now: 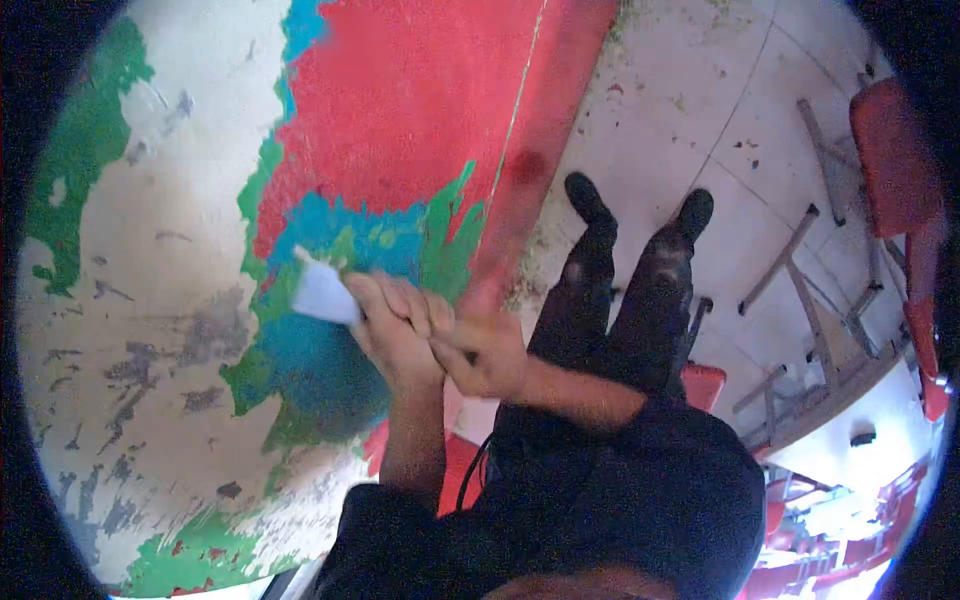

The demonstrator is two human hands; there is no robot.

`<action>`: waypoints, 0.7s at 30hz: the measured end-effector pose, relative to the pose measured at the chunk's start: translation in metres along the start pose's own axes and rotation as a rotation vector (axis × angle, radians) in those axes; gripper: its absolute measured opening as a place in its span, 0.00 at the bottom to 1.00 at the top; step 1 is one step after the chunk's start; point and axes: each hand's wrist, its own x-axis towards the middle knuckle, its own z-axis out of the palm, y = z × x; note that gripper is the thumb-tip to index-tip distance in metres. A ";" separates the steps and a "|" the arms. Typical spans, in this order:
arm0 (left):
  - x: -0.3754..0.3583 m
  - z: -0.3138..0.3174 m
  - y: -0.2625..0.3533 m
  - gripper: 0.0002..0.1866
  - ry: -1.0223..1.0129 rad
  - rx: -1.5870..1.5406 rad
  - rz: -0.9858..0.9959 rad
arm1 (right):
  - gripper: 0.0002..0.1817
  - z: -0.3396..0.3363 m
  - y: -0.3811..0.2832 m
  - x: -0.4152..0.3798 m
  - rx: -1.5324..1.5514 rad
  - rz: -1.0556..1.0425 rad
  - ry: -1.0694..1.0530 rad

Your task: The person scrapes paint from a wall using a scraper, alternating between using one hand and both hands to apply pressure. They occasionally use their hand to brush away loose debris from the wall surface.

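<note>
1. Left hand [400, 335] here, fingers clamped on the scraper [335, 300], close behind its flat, pale blade [318, 288].
2. Right hand [490, 357] just beside, fingers curled closed, seemingly gripping it too through the blur.
3. Blade's over ragged blue-green paint [315, 350] on the patchy, peeling wall [150, 240].

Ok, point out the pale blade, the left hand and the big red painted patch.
Pale blade [325, 294]: head view, middle of its blurred face.
Left hand [398, 335]: head view, middle of the hand.
Red painted patch [400, 110]: head view, bare middle.
</note>
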 end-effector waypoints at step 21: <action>0.007 0.028 0.021 0.22 -0.091 0.141 -0.133 | 0.09 0.010 -0.015 0.009 0.287 0.275 0.180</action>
